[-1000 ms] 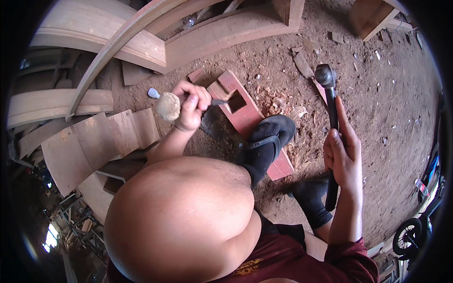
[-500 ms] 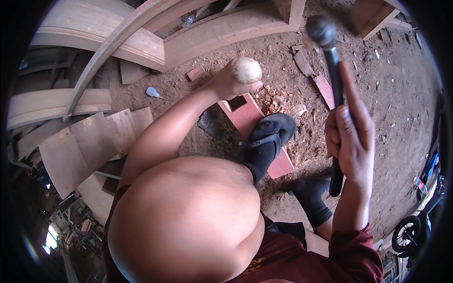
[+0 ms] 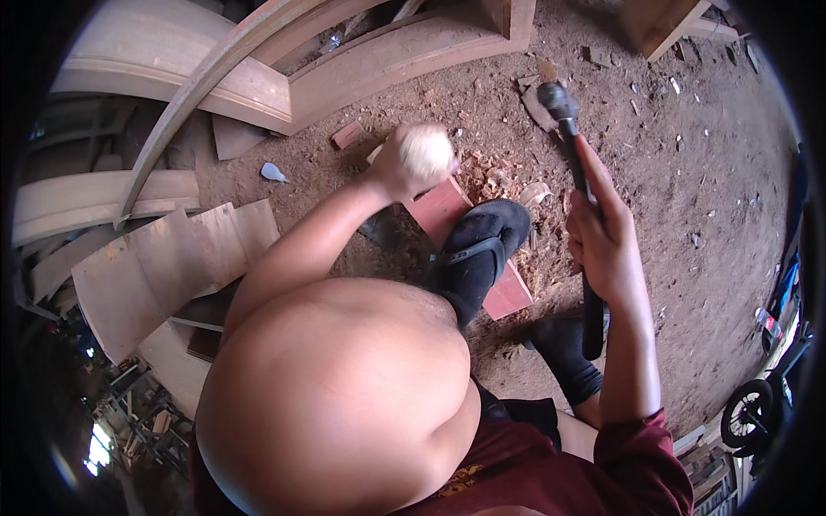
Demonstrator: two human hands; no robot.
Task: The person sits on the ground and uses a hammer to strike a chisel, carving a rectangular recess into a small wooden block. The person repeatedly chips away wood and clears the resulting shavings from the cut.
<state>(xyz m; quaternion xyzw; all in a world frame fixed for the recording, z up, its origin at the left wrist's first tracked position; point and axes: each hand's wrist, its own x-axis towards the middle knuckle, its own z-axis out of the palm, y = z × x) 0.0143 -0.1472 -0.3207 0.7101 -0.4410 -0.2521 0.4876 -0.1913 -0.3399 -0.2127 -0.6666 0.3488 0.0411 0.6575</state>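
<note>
My left hand (image 3: 397,163) is closed around a chisel (image 3: 427,153), seen end-on by its round pale wooden handle; its blade is hidden below the fist. It stands over the far end of a reddish wooden piece (image 3: 440,211), which lies on the ground. Across this piece rests my foot in a black sandal (image 3: 490,236), over a dark sock. To the right, my right hand (image 3: 602,245) grips a hammer (image 3: 593,318) by its black handle, index finger stretched along it. The dark metal hammer head (image 3: 557,101) is up and away from the chisel.
Wood shavings (image 3: 495,176) lie on the dirt floor (image 3: 688,284) beside the piece. Large curved wooden frames (image 3: 387,73) stand at the far left, with thin boards (image 3: 155,267) nearer. A small pale bottle (image 3: 273,172) lies on the ground. A wheel (image 3: 745,419) shows at the right.
The hammer and my right hand have moved left and look lower. My left hand has shifted slightly left and nearer with the chisel, and the rectangular hole in the reddish piece is now covered.
</note>
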